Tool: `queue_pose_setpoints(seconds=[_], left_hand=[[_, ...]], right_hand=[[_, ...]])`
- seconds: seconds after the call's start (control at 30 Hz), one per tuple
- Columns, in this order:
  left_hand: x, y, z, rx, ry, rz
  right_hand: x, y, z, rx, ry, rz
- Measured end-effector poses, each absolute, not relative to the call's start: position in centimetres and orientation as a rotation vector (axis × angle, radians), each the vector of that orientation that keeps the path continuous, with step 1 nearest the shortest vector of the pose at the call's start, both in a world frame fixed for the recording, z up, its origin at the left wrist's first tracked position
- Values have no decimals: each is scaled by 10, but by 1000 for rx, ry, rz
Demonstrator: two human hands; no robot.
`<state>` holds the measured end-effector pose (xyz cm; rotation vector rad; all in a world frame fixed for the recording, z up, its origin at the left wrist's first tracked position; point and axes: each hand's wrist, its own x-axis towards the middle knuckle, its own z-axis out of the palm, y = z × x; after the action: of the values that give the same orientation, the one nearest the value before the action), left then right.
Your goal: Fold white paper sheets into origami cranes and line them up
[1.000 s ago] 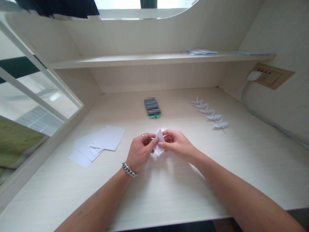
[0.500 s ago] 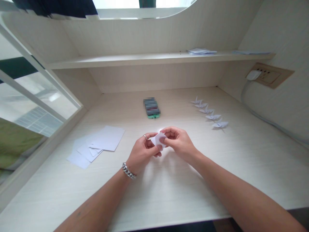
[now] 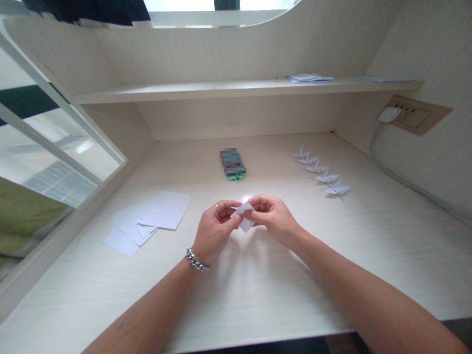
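Note:
A small folded white paper, diamond-shaped, is pinched between both hands above the middle of the desk. My left hand, with a ring and a chain bracelet, is closed on its left corner. Thumb and fingers of my right hand grip its right side. Some of the fingers behind the paper are hidden. Farther right stands a slanting row of several white paper cranes. On the left lie loose white paper sheets, partly overlapping.
A dark, pixelated object with a green end lies behind my hands. Papers rest on the shelf above the desk. At right, a white plug with a grey cable runs from the wall socket.
My left fingers have shifted on the folded paper, and the fingertips beneath it no longer show. More of its lower corner is visible. The right hand has hardly moved.

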<state>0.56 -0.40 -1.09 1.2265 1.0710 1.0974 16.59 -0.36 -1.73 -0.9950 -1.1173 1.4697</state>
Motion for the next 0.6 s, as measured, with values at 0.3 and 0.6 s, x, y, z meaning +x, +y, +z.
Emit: queue_pose_setpoints(seconds=[0.3, 0.6], left_hand=[[1, 0, -16, 1199, 1041, 1116], [3, -1, -14, 1152, 1060, 1149]], right_hand=[[167, -4, -13, -995, -1071, 1531], [172, -3, -12, -959, -1011, 1591]])
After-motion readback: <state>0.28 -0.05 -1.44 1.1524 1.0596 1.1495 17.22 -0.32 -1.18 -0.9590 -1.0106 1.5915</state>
